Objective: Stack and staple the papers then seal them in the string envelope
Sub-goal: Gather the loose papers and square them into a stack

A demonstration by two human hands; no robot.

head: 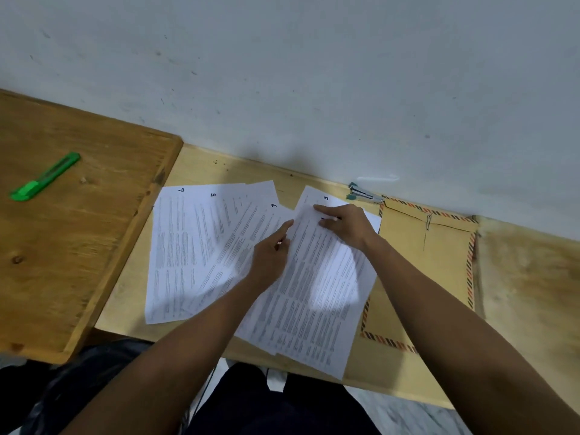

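Pale wooden counter (201,171), frame centre: white printed numbered papers (201,246) lie fanned; both hands, left (271,255) and right (343,224), press flat-fingered on the sheets. Square the edges before stapling.

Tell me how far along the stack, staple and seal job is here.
Early. Nothing looks finished: numbered papers lie fanned out. In hand: the left hand and right hand rest on the sheets, gathering them. Left: stapling with the stapler and sealing the string envelope, both untouched.
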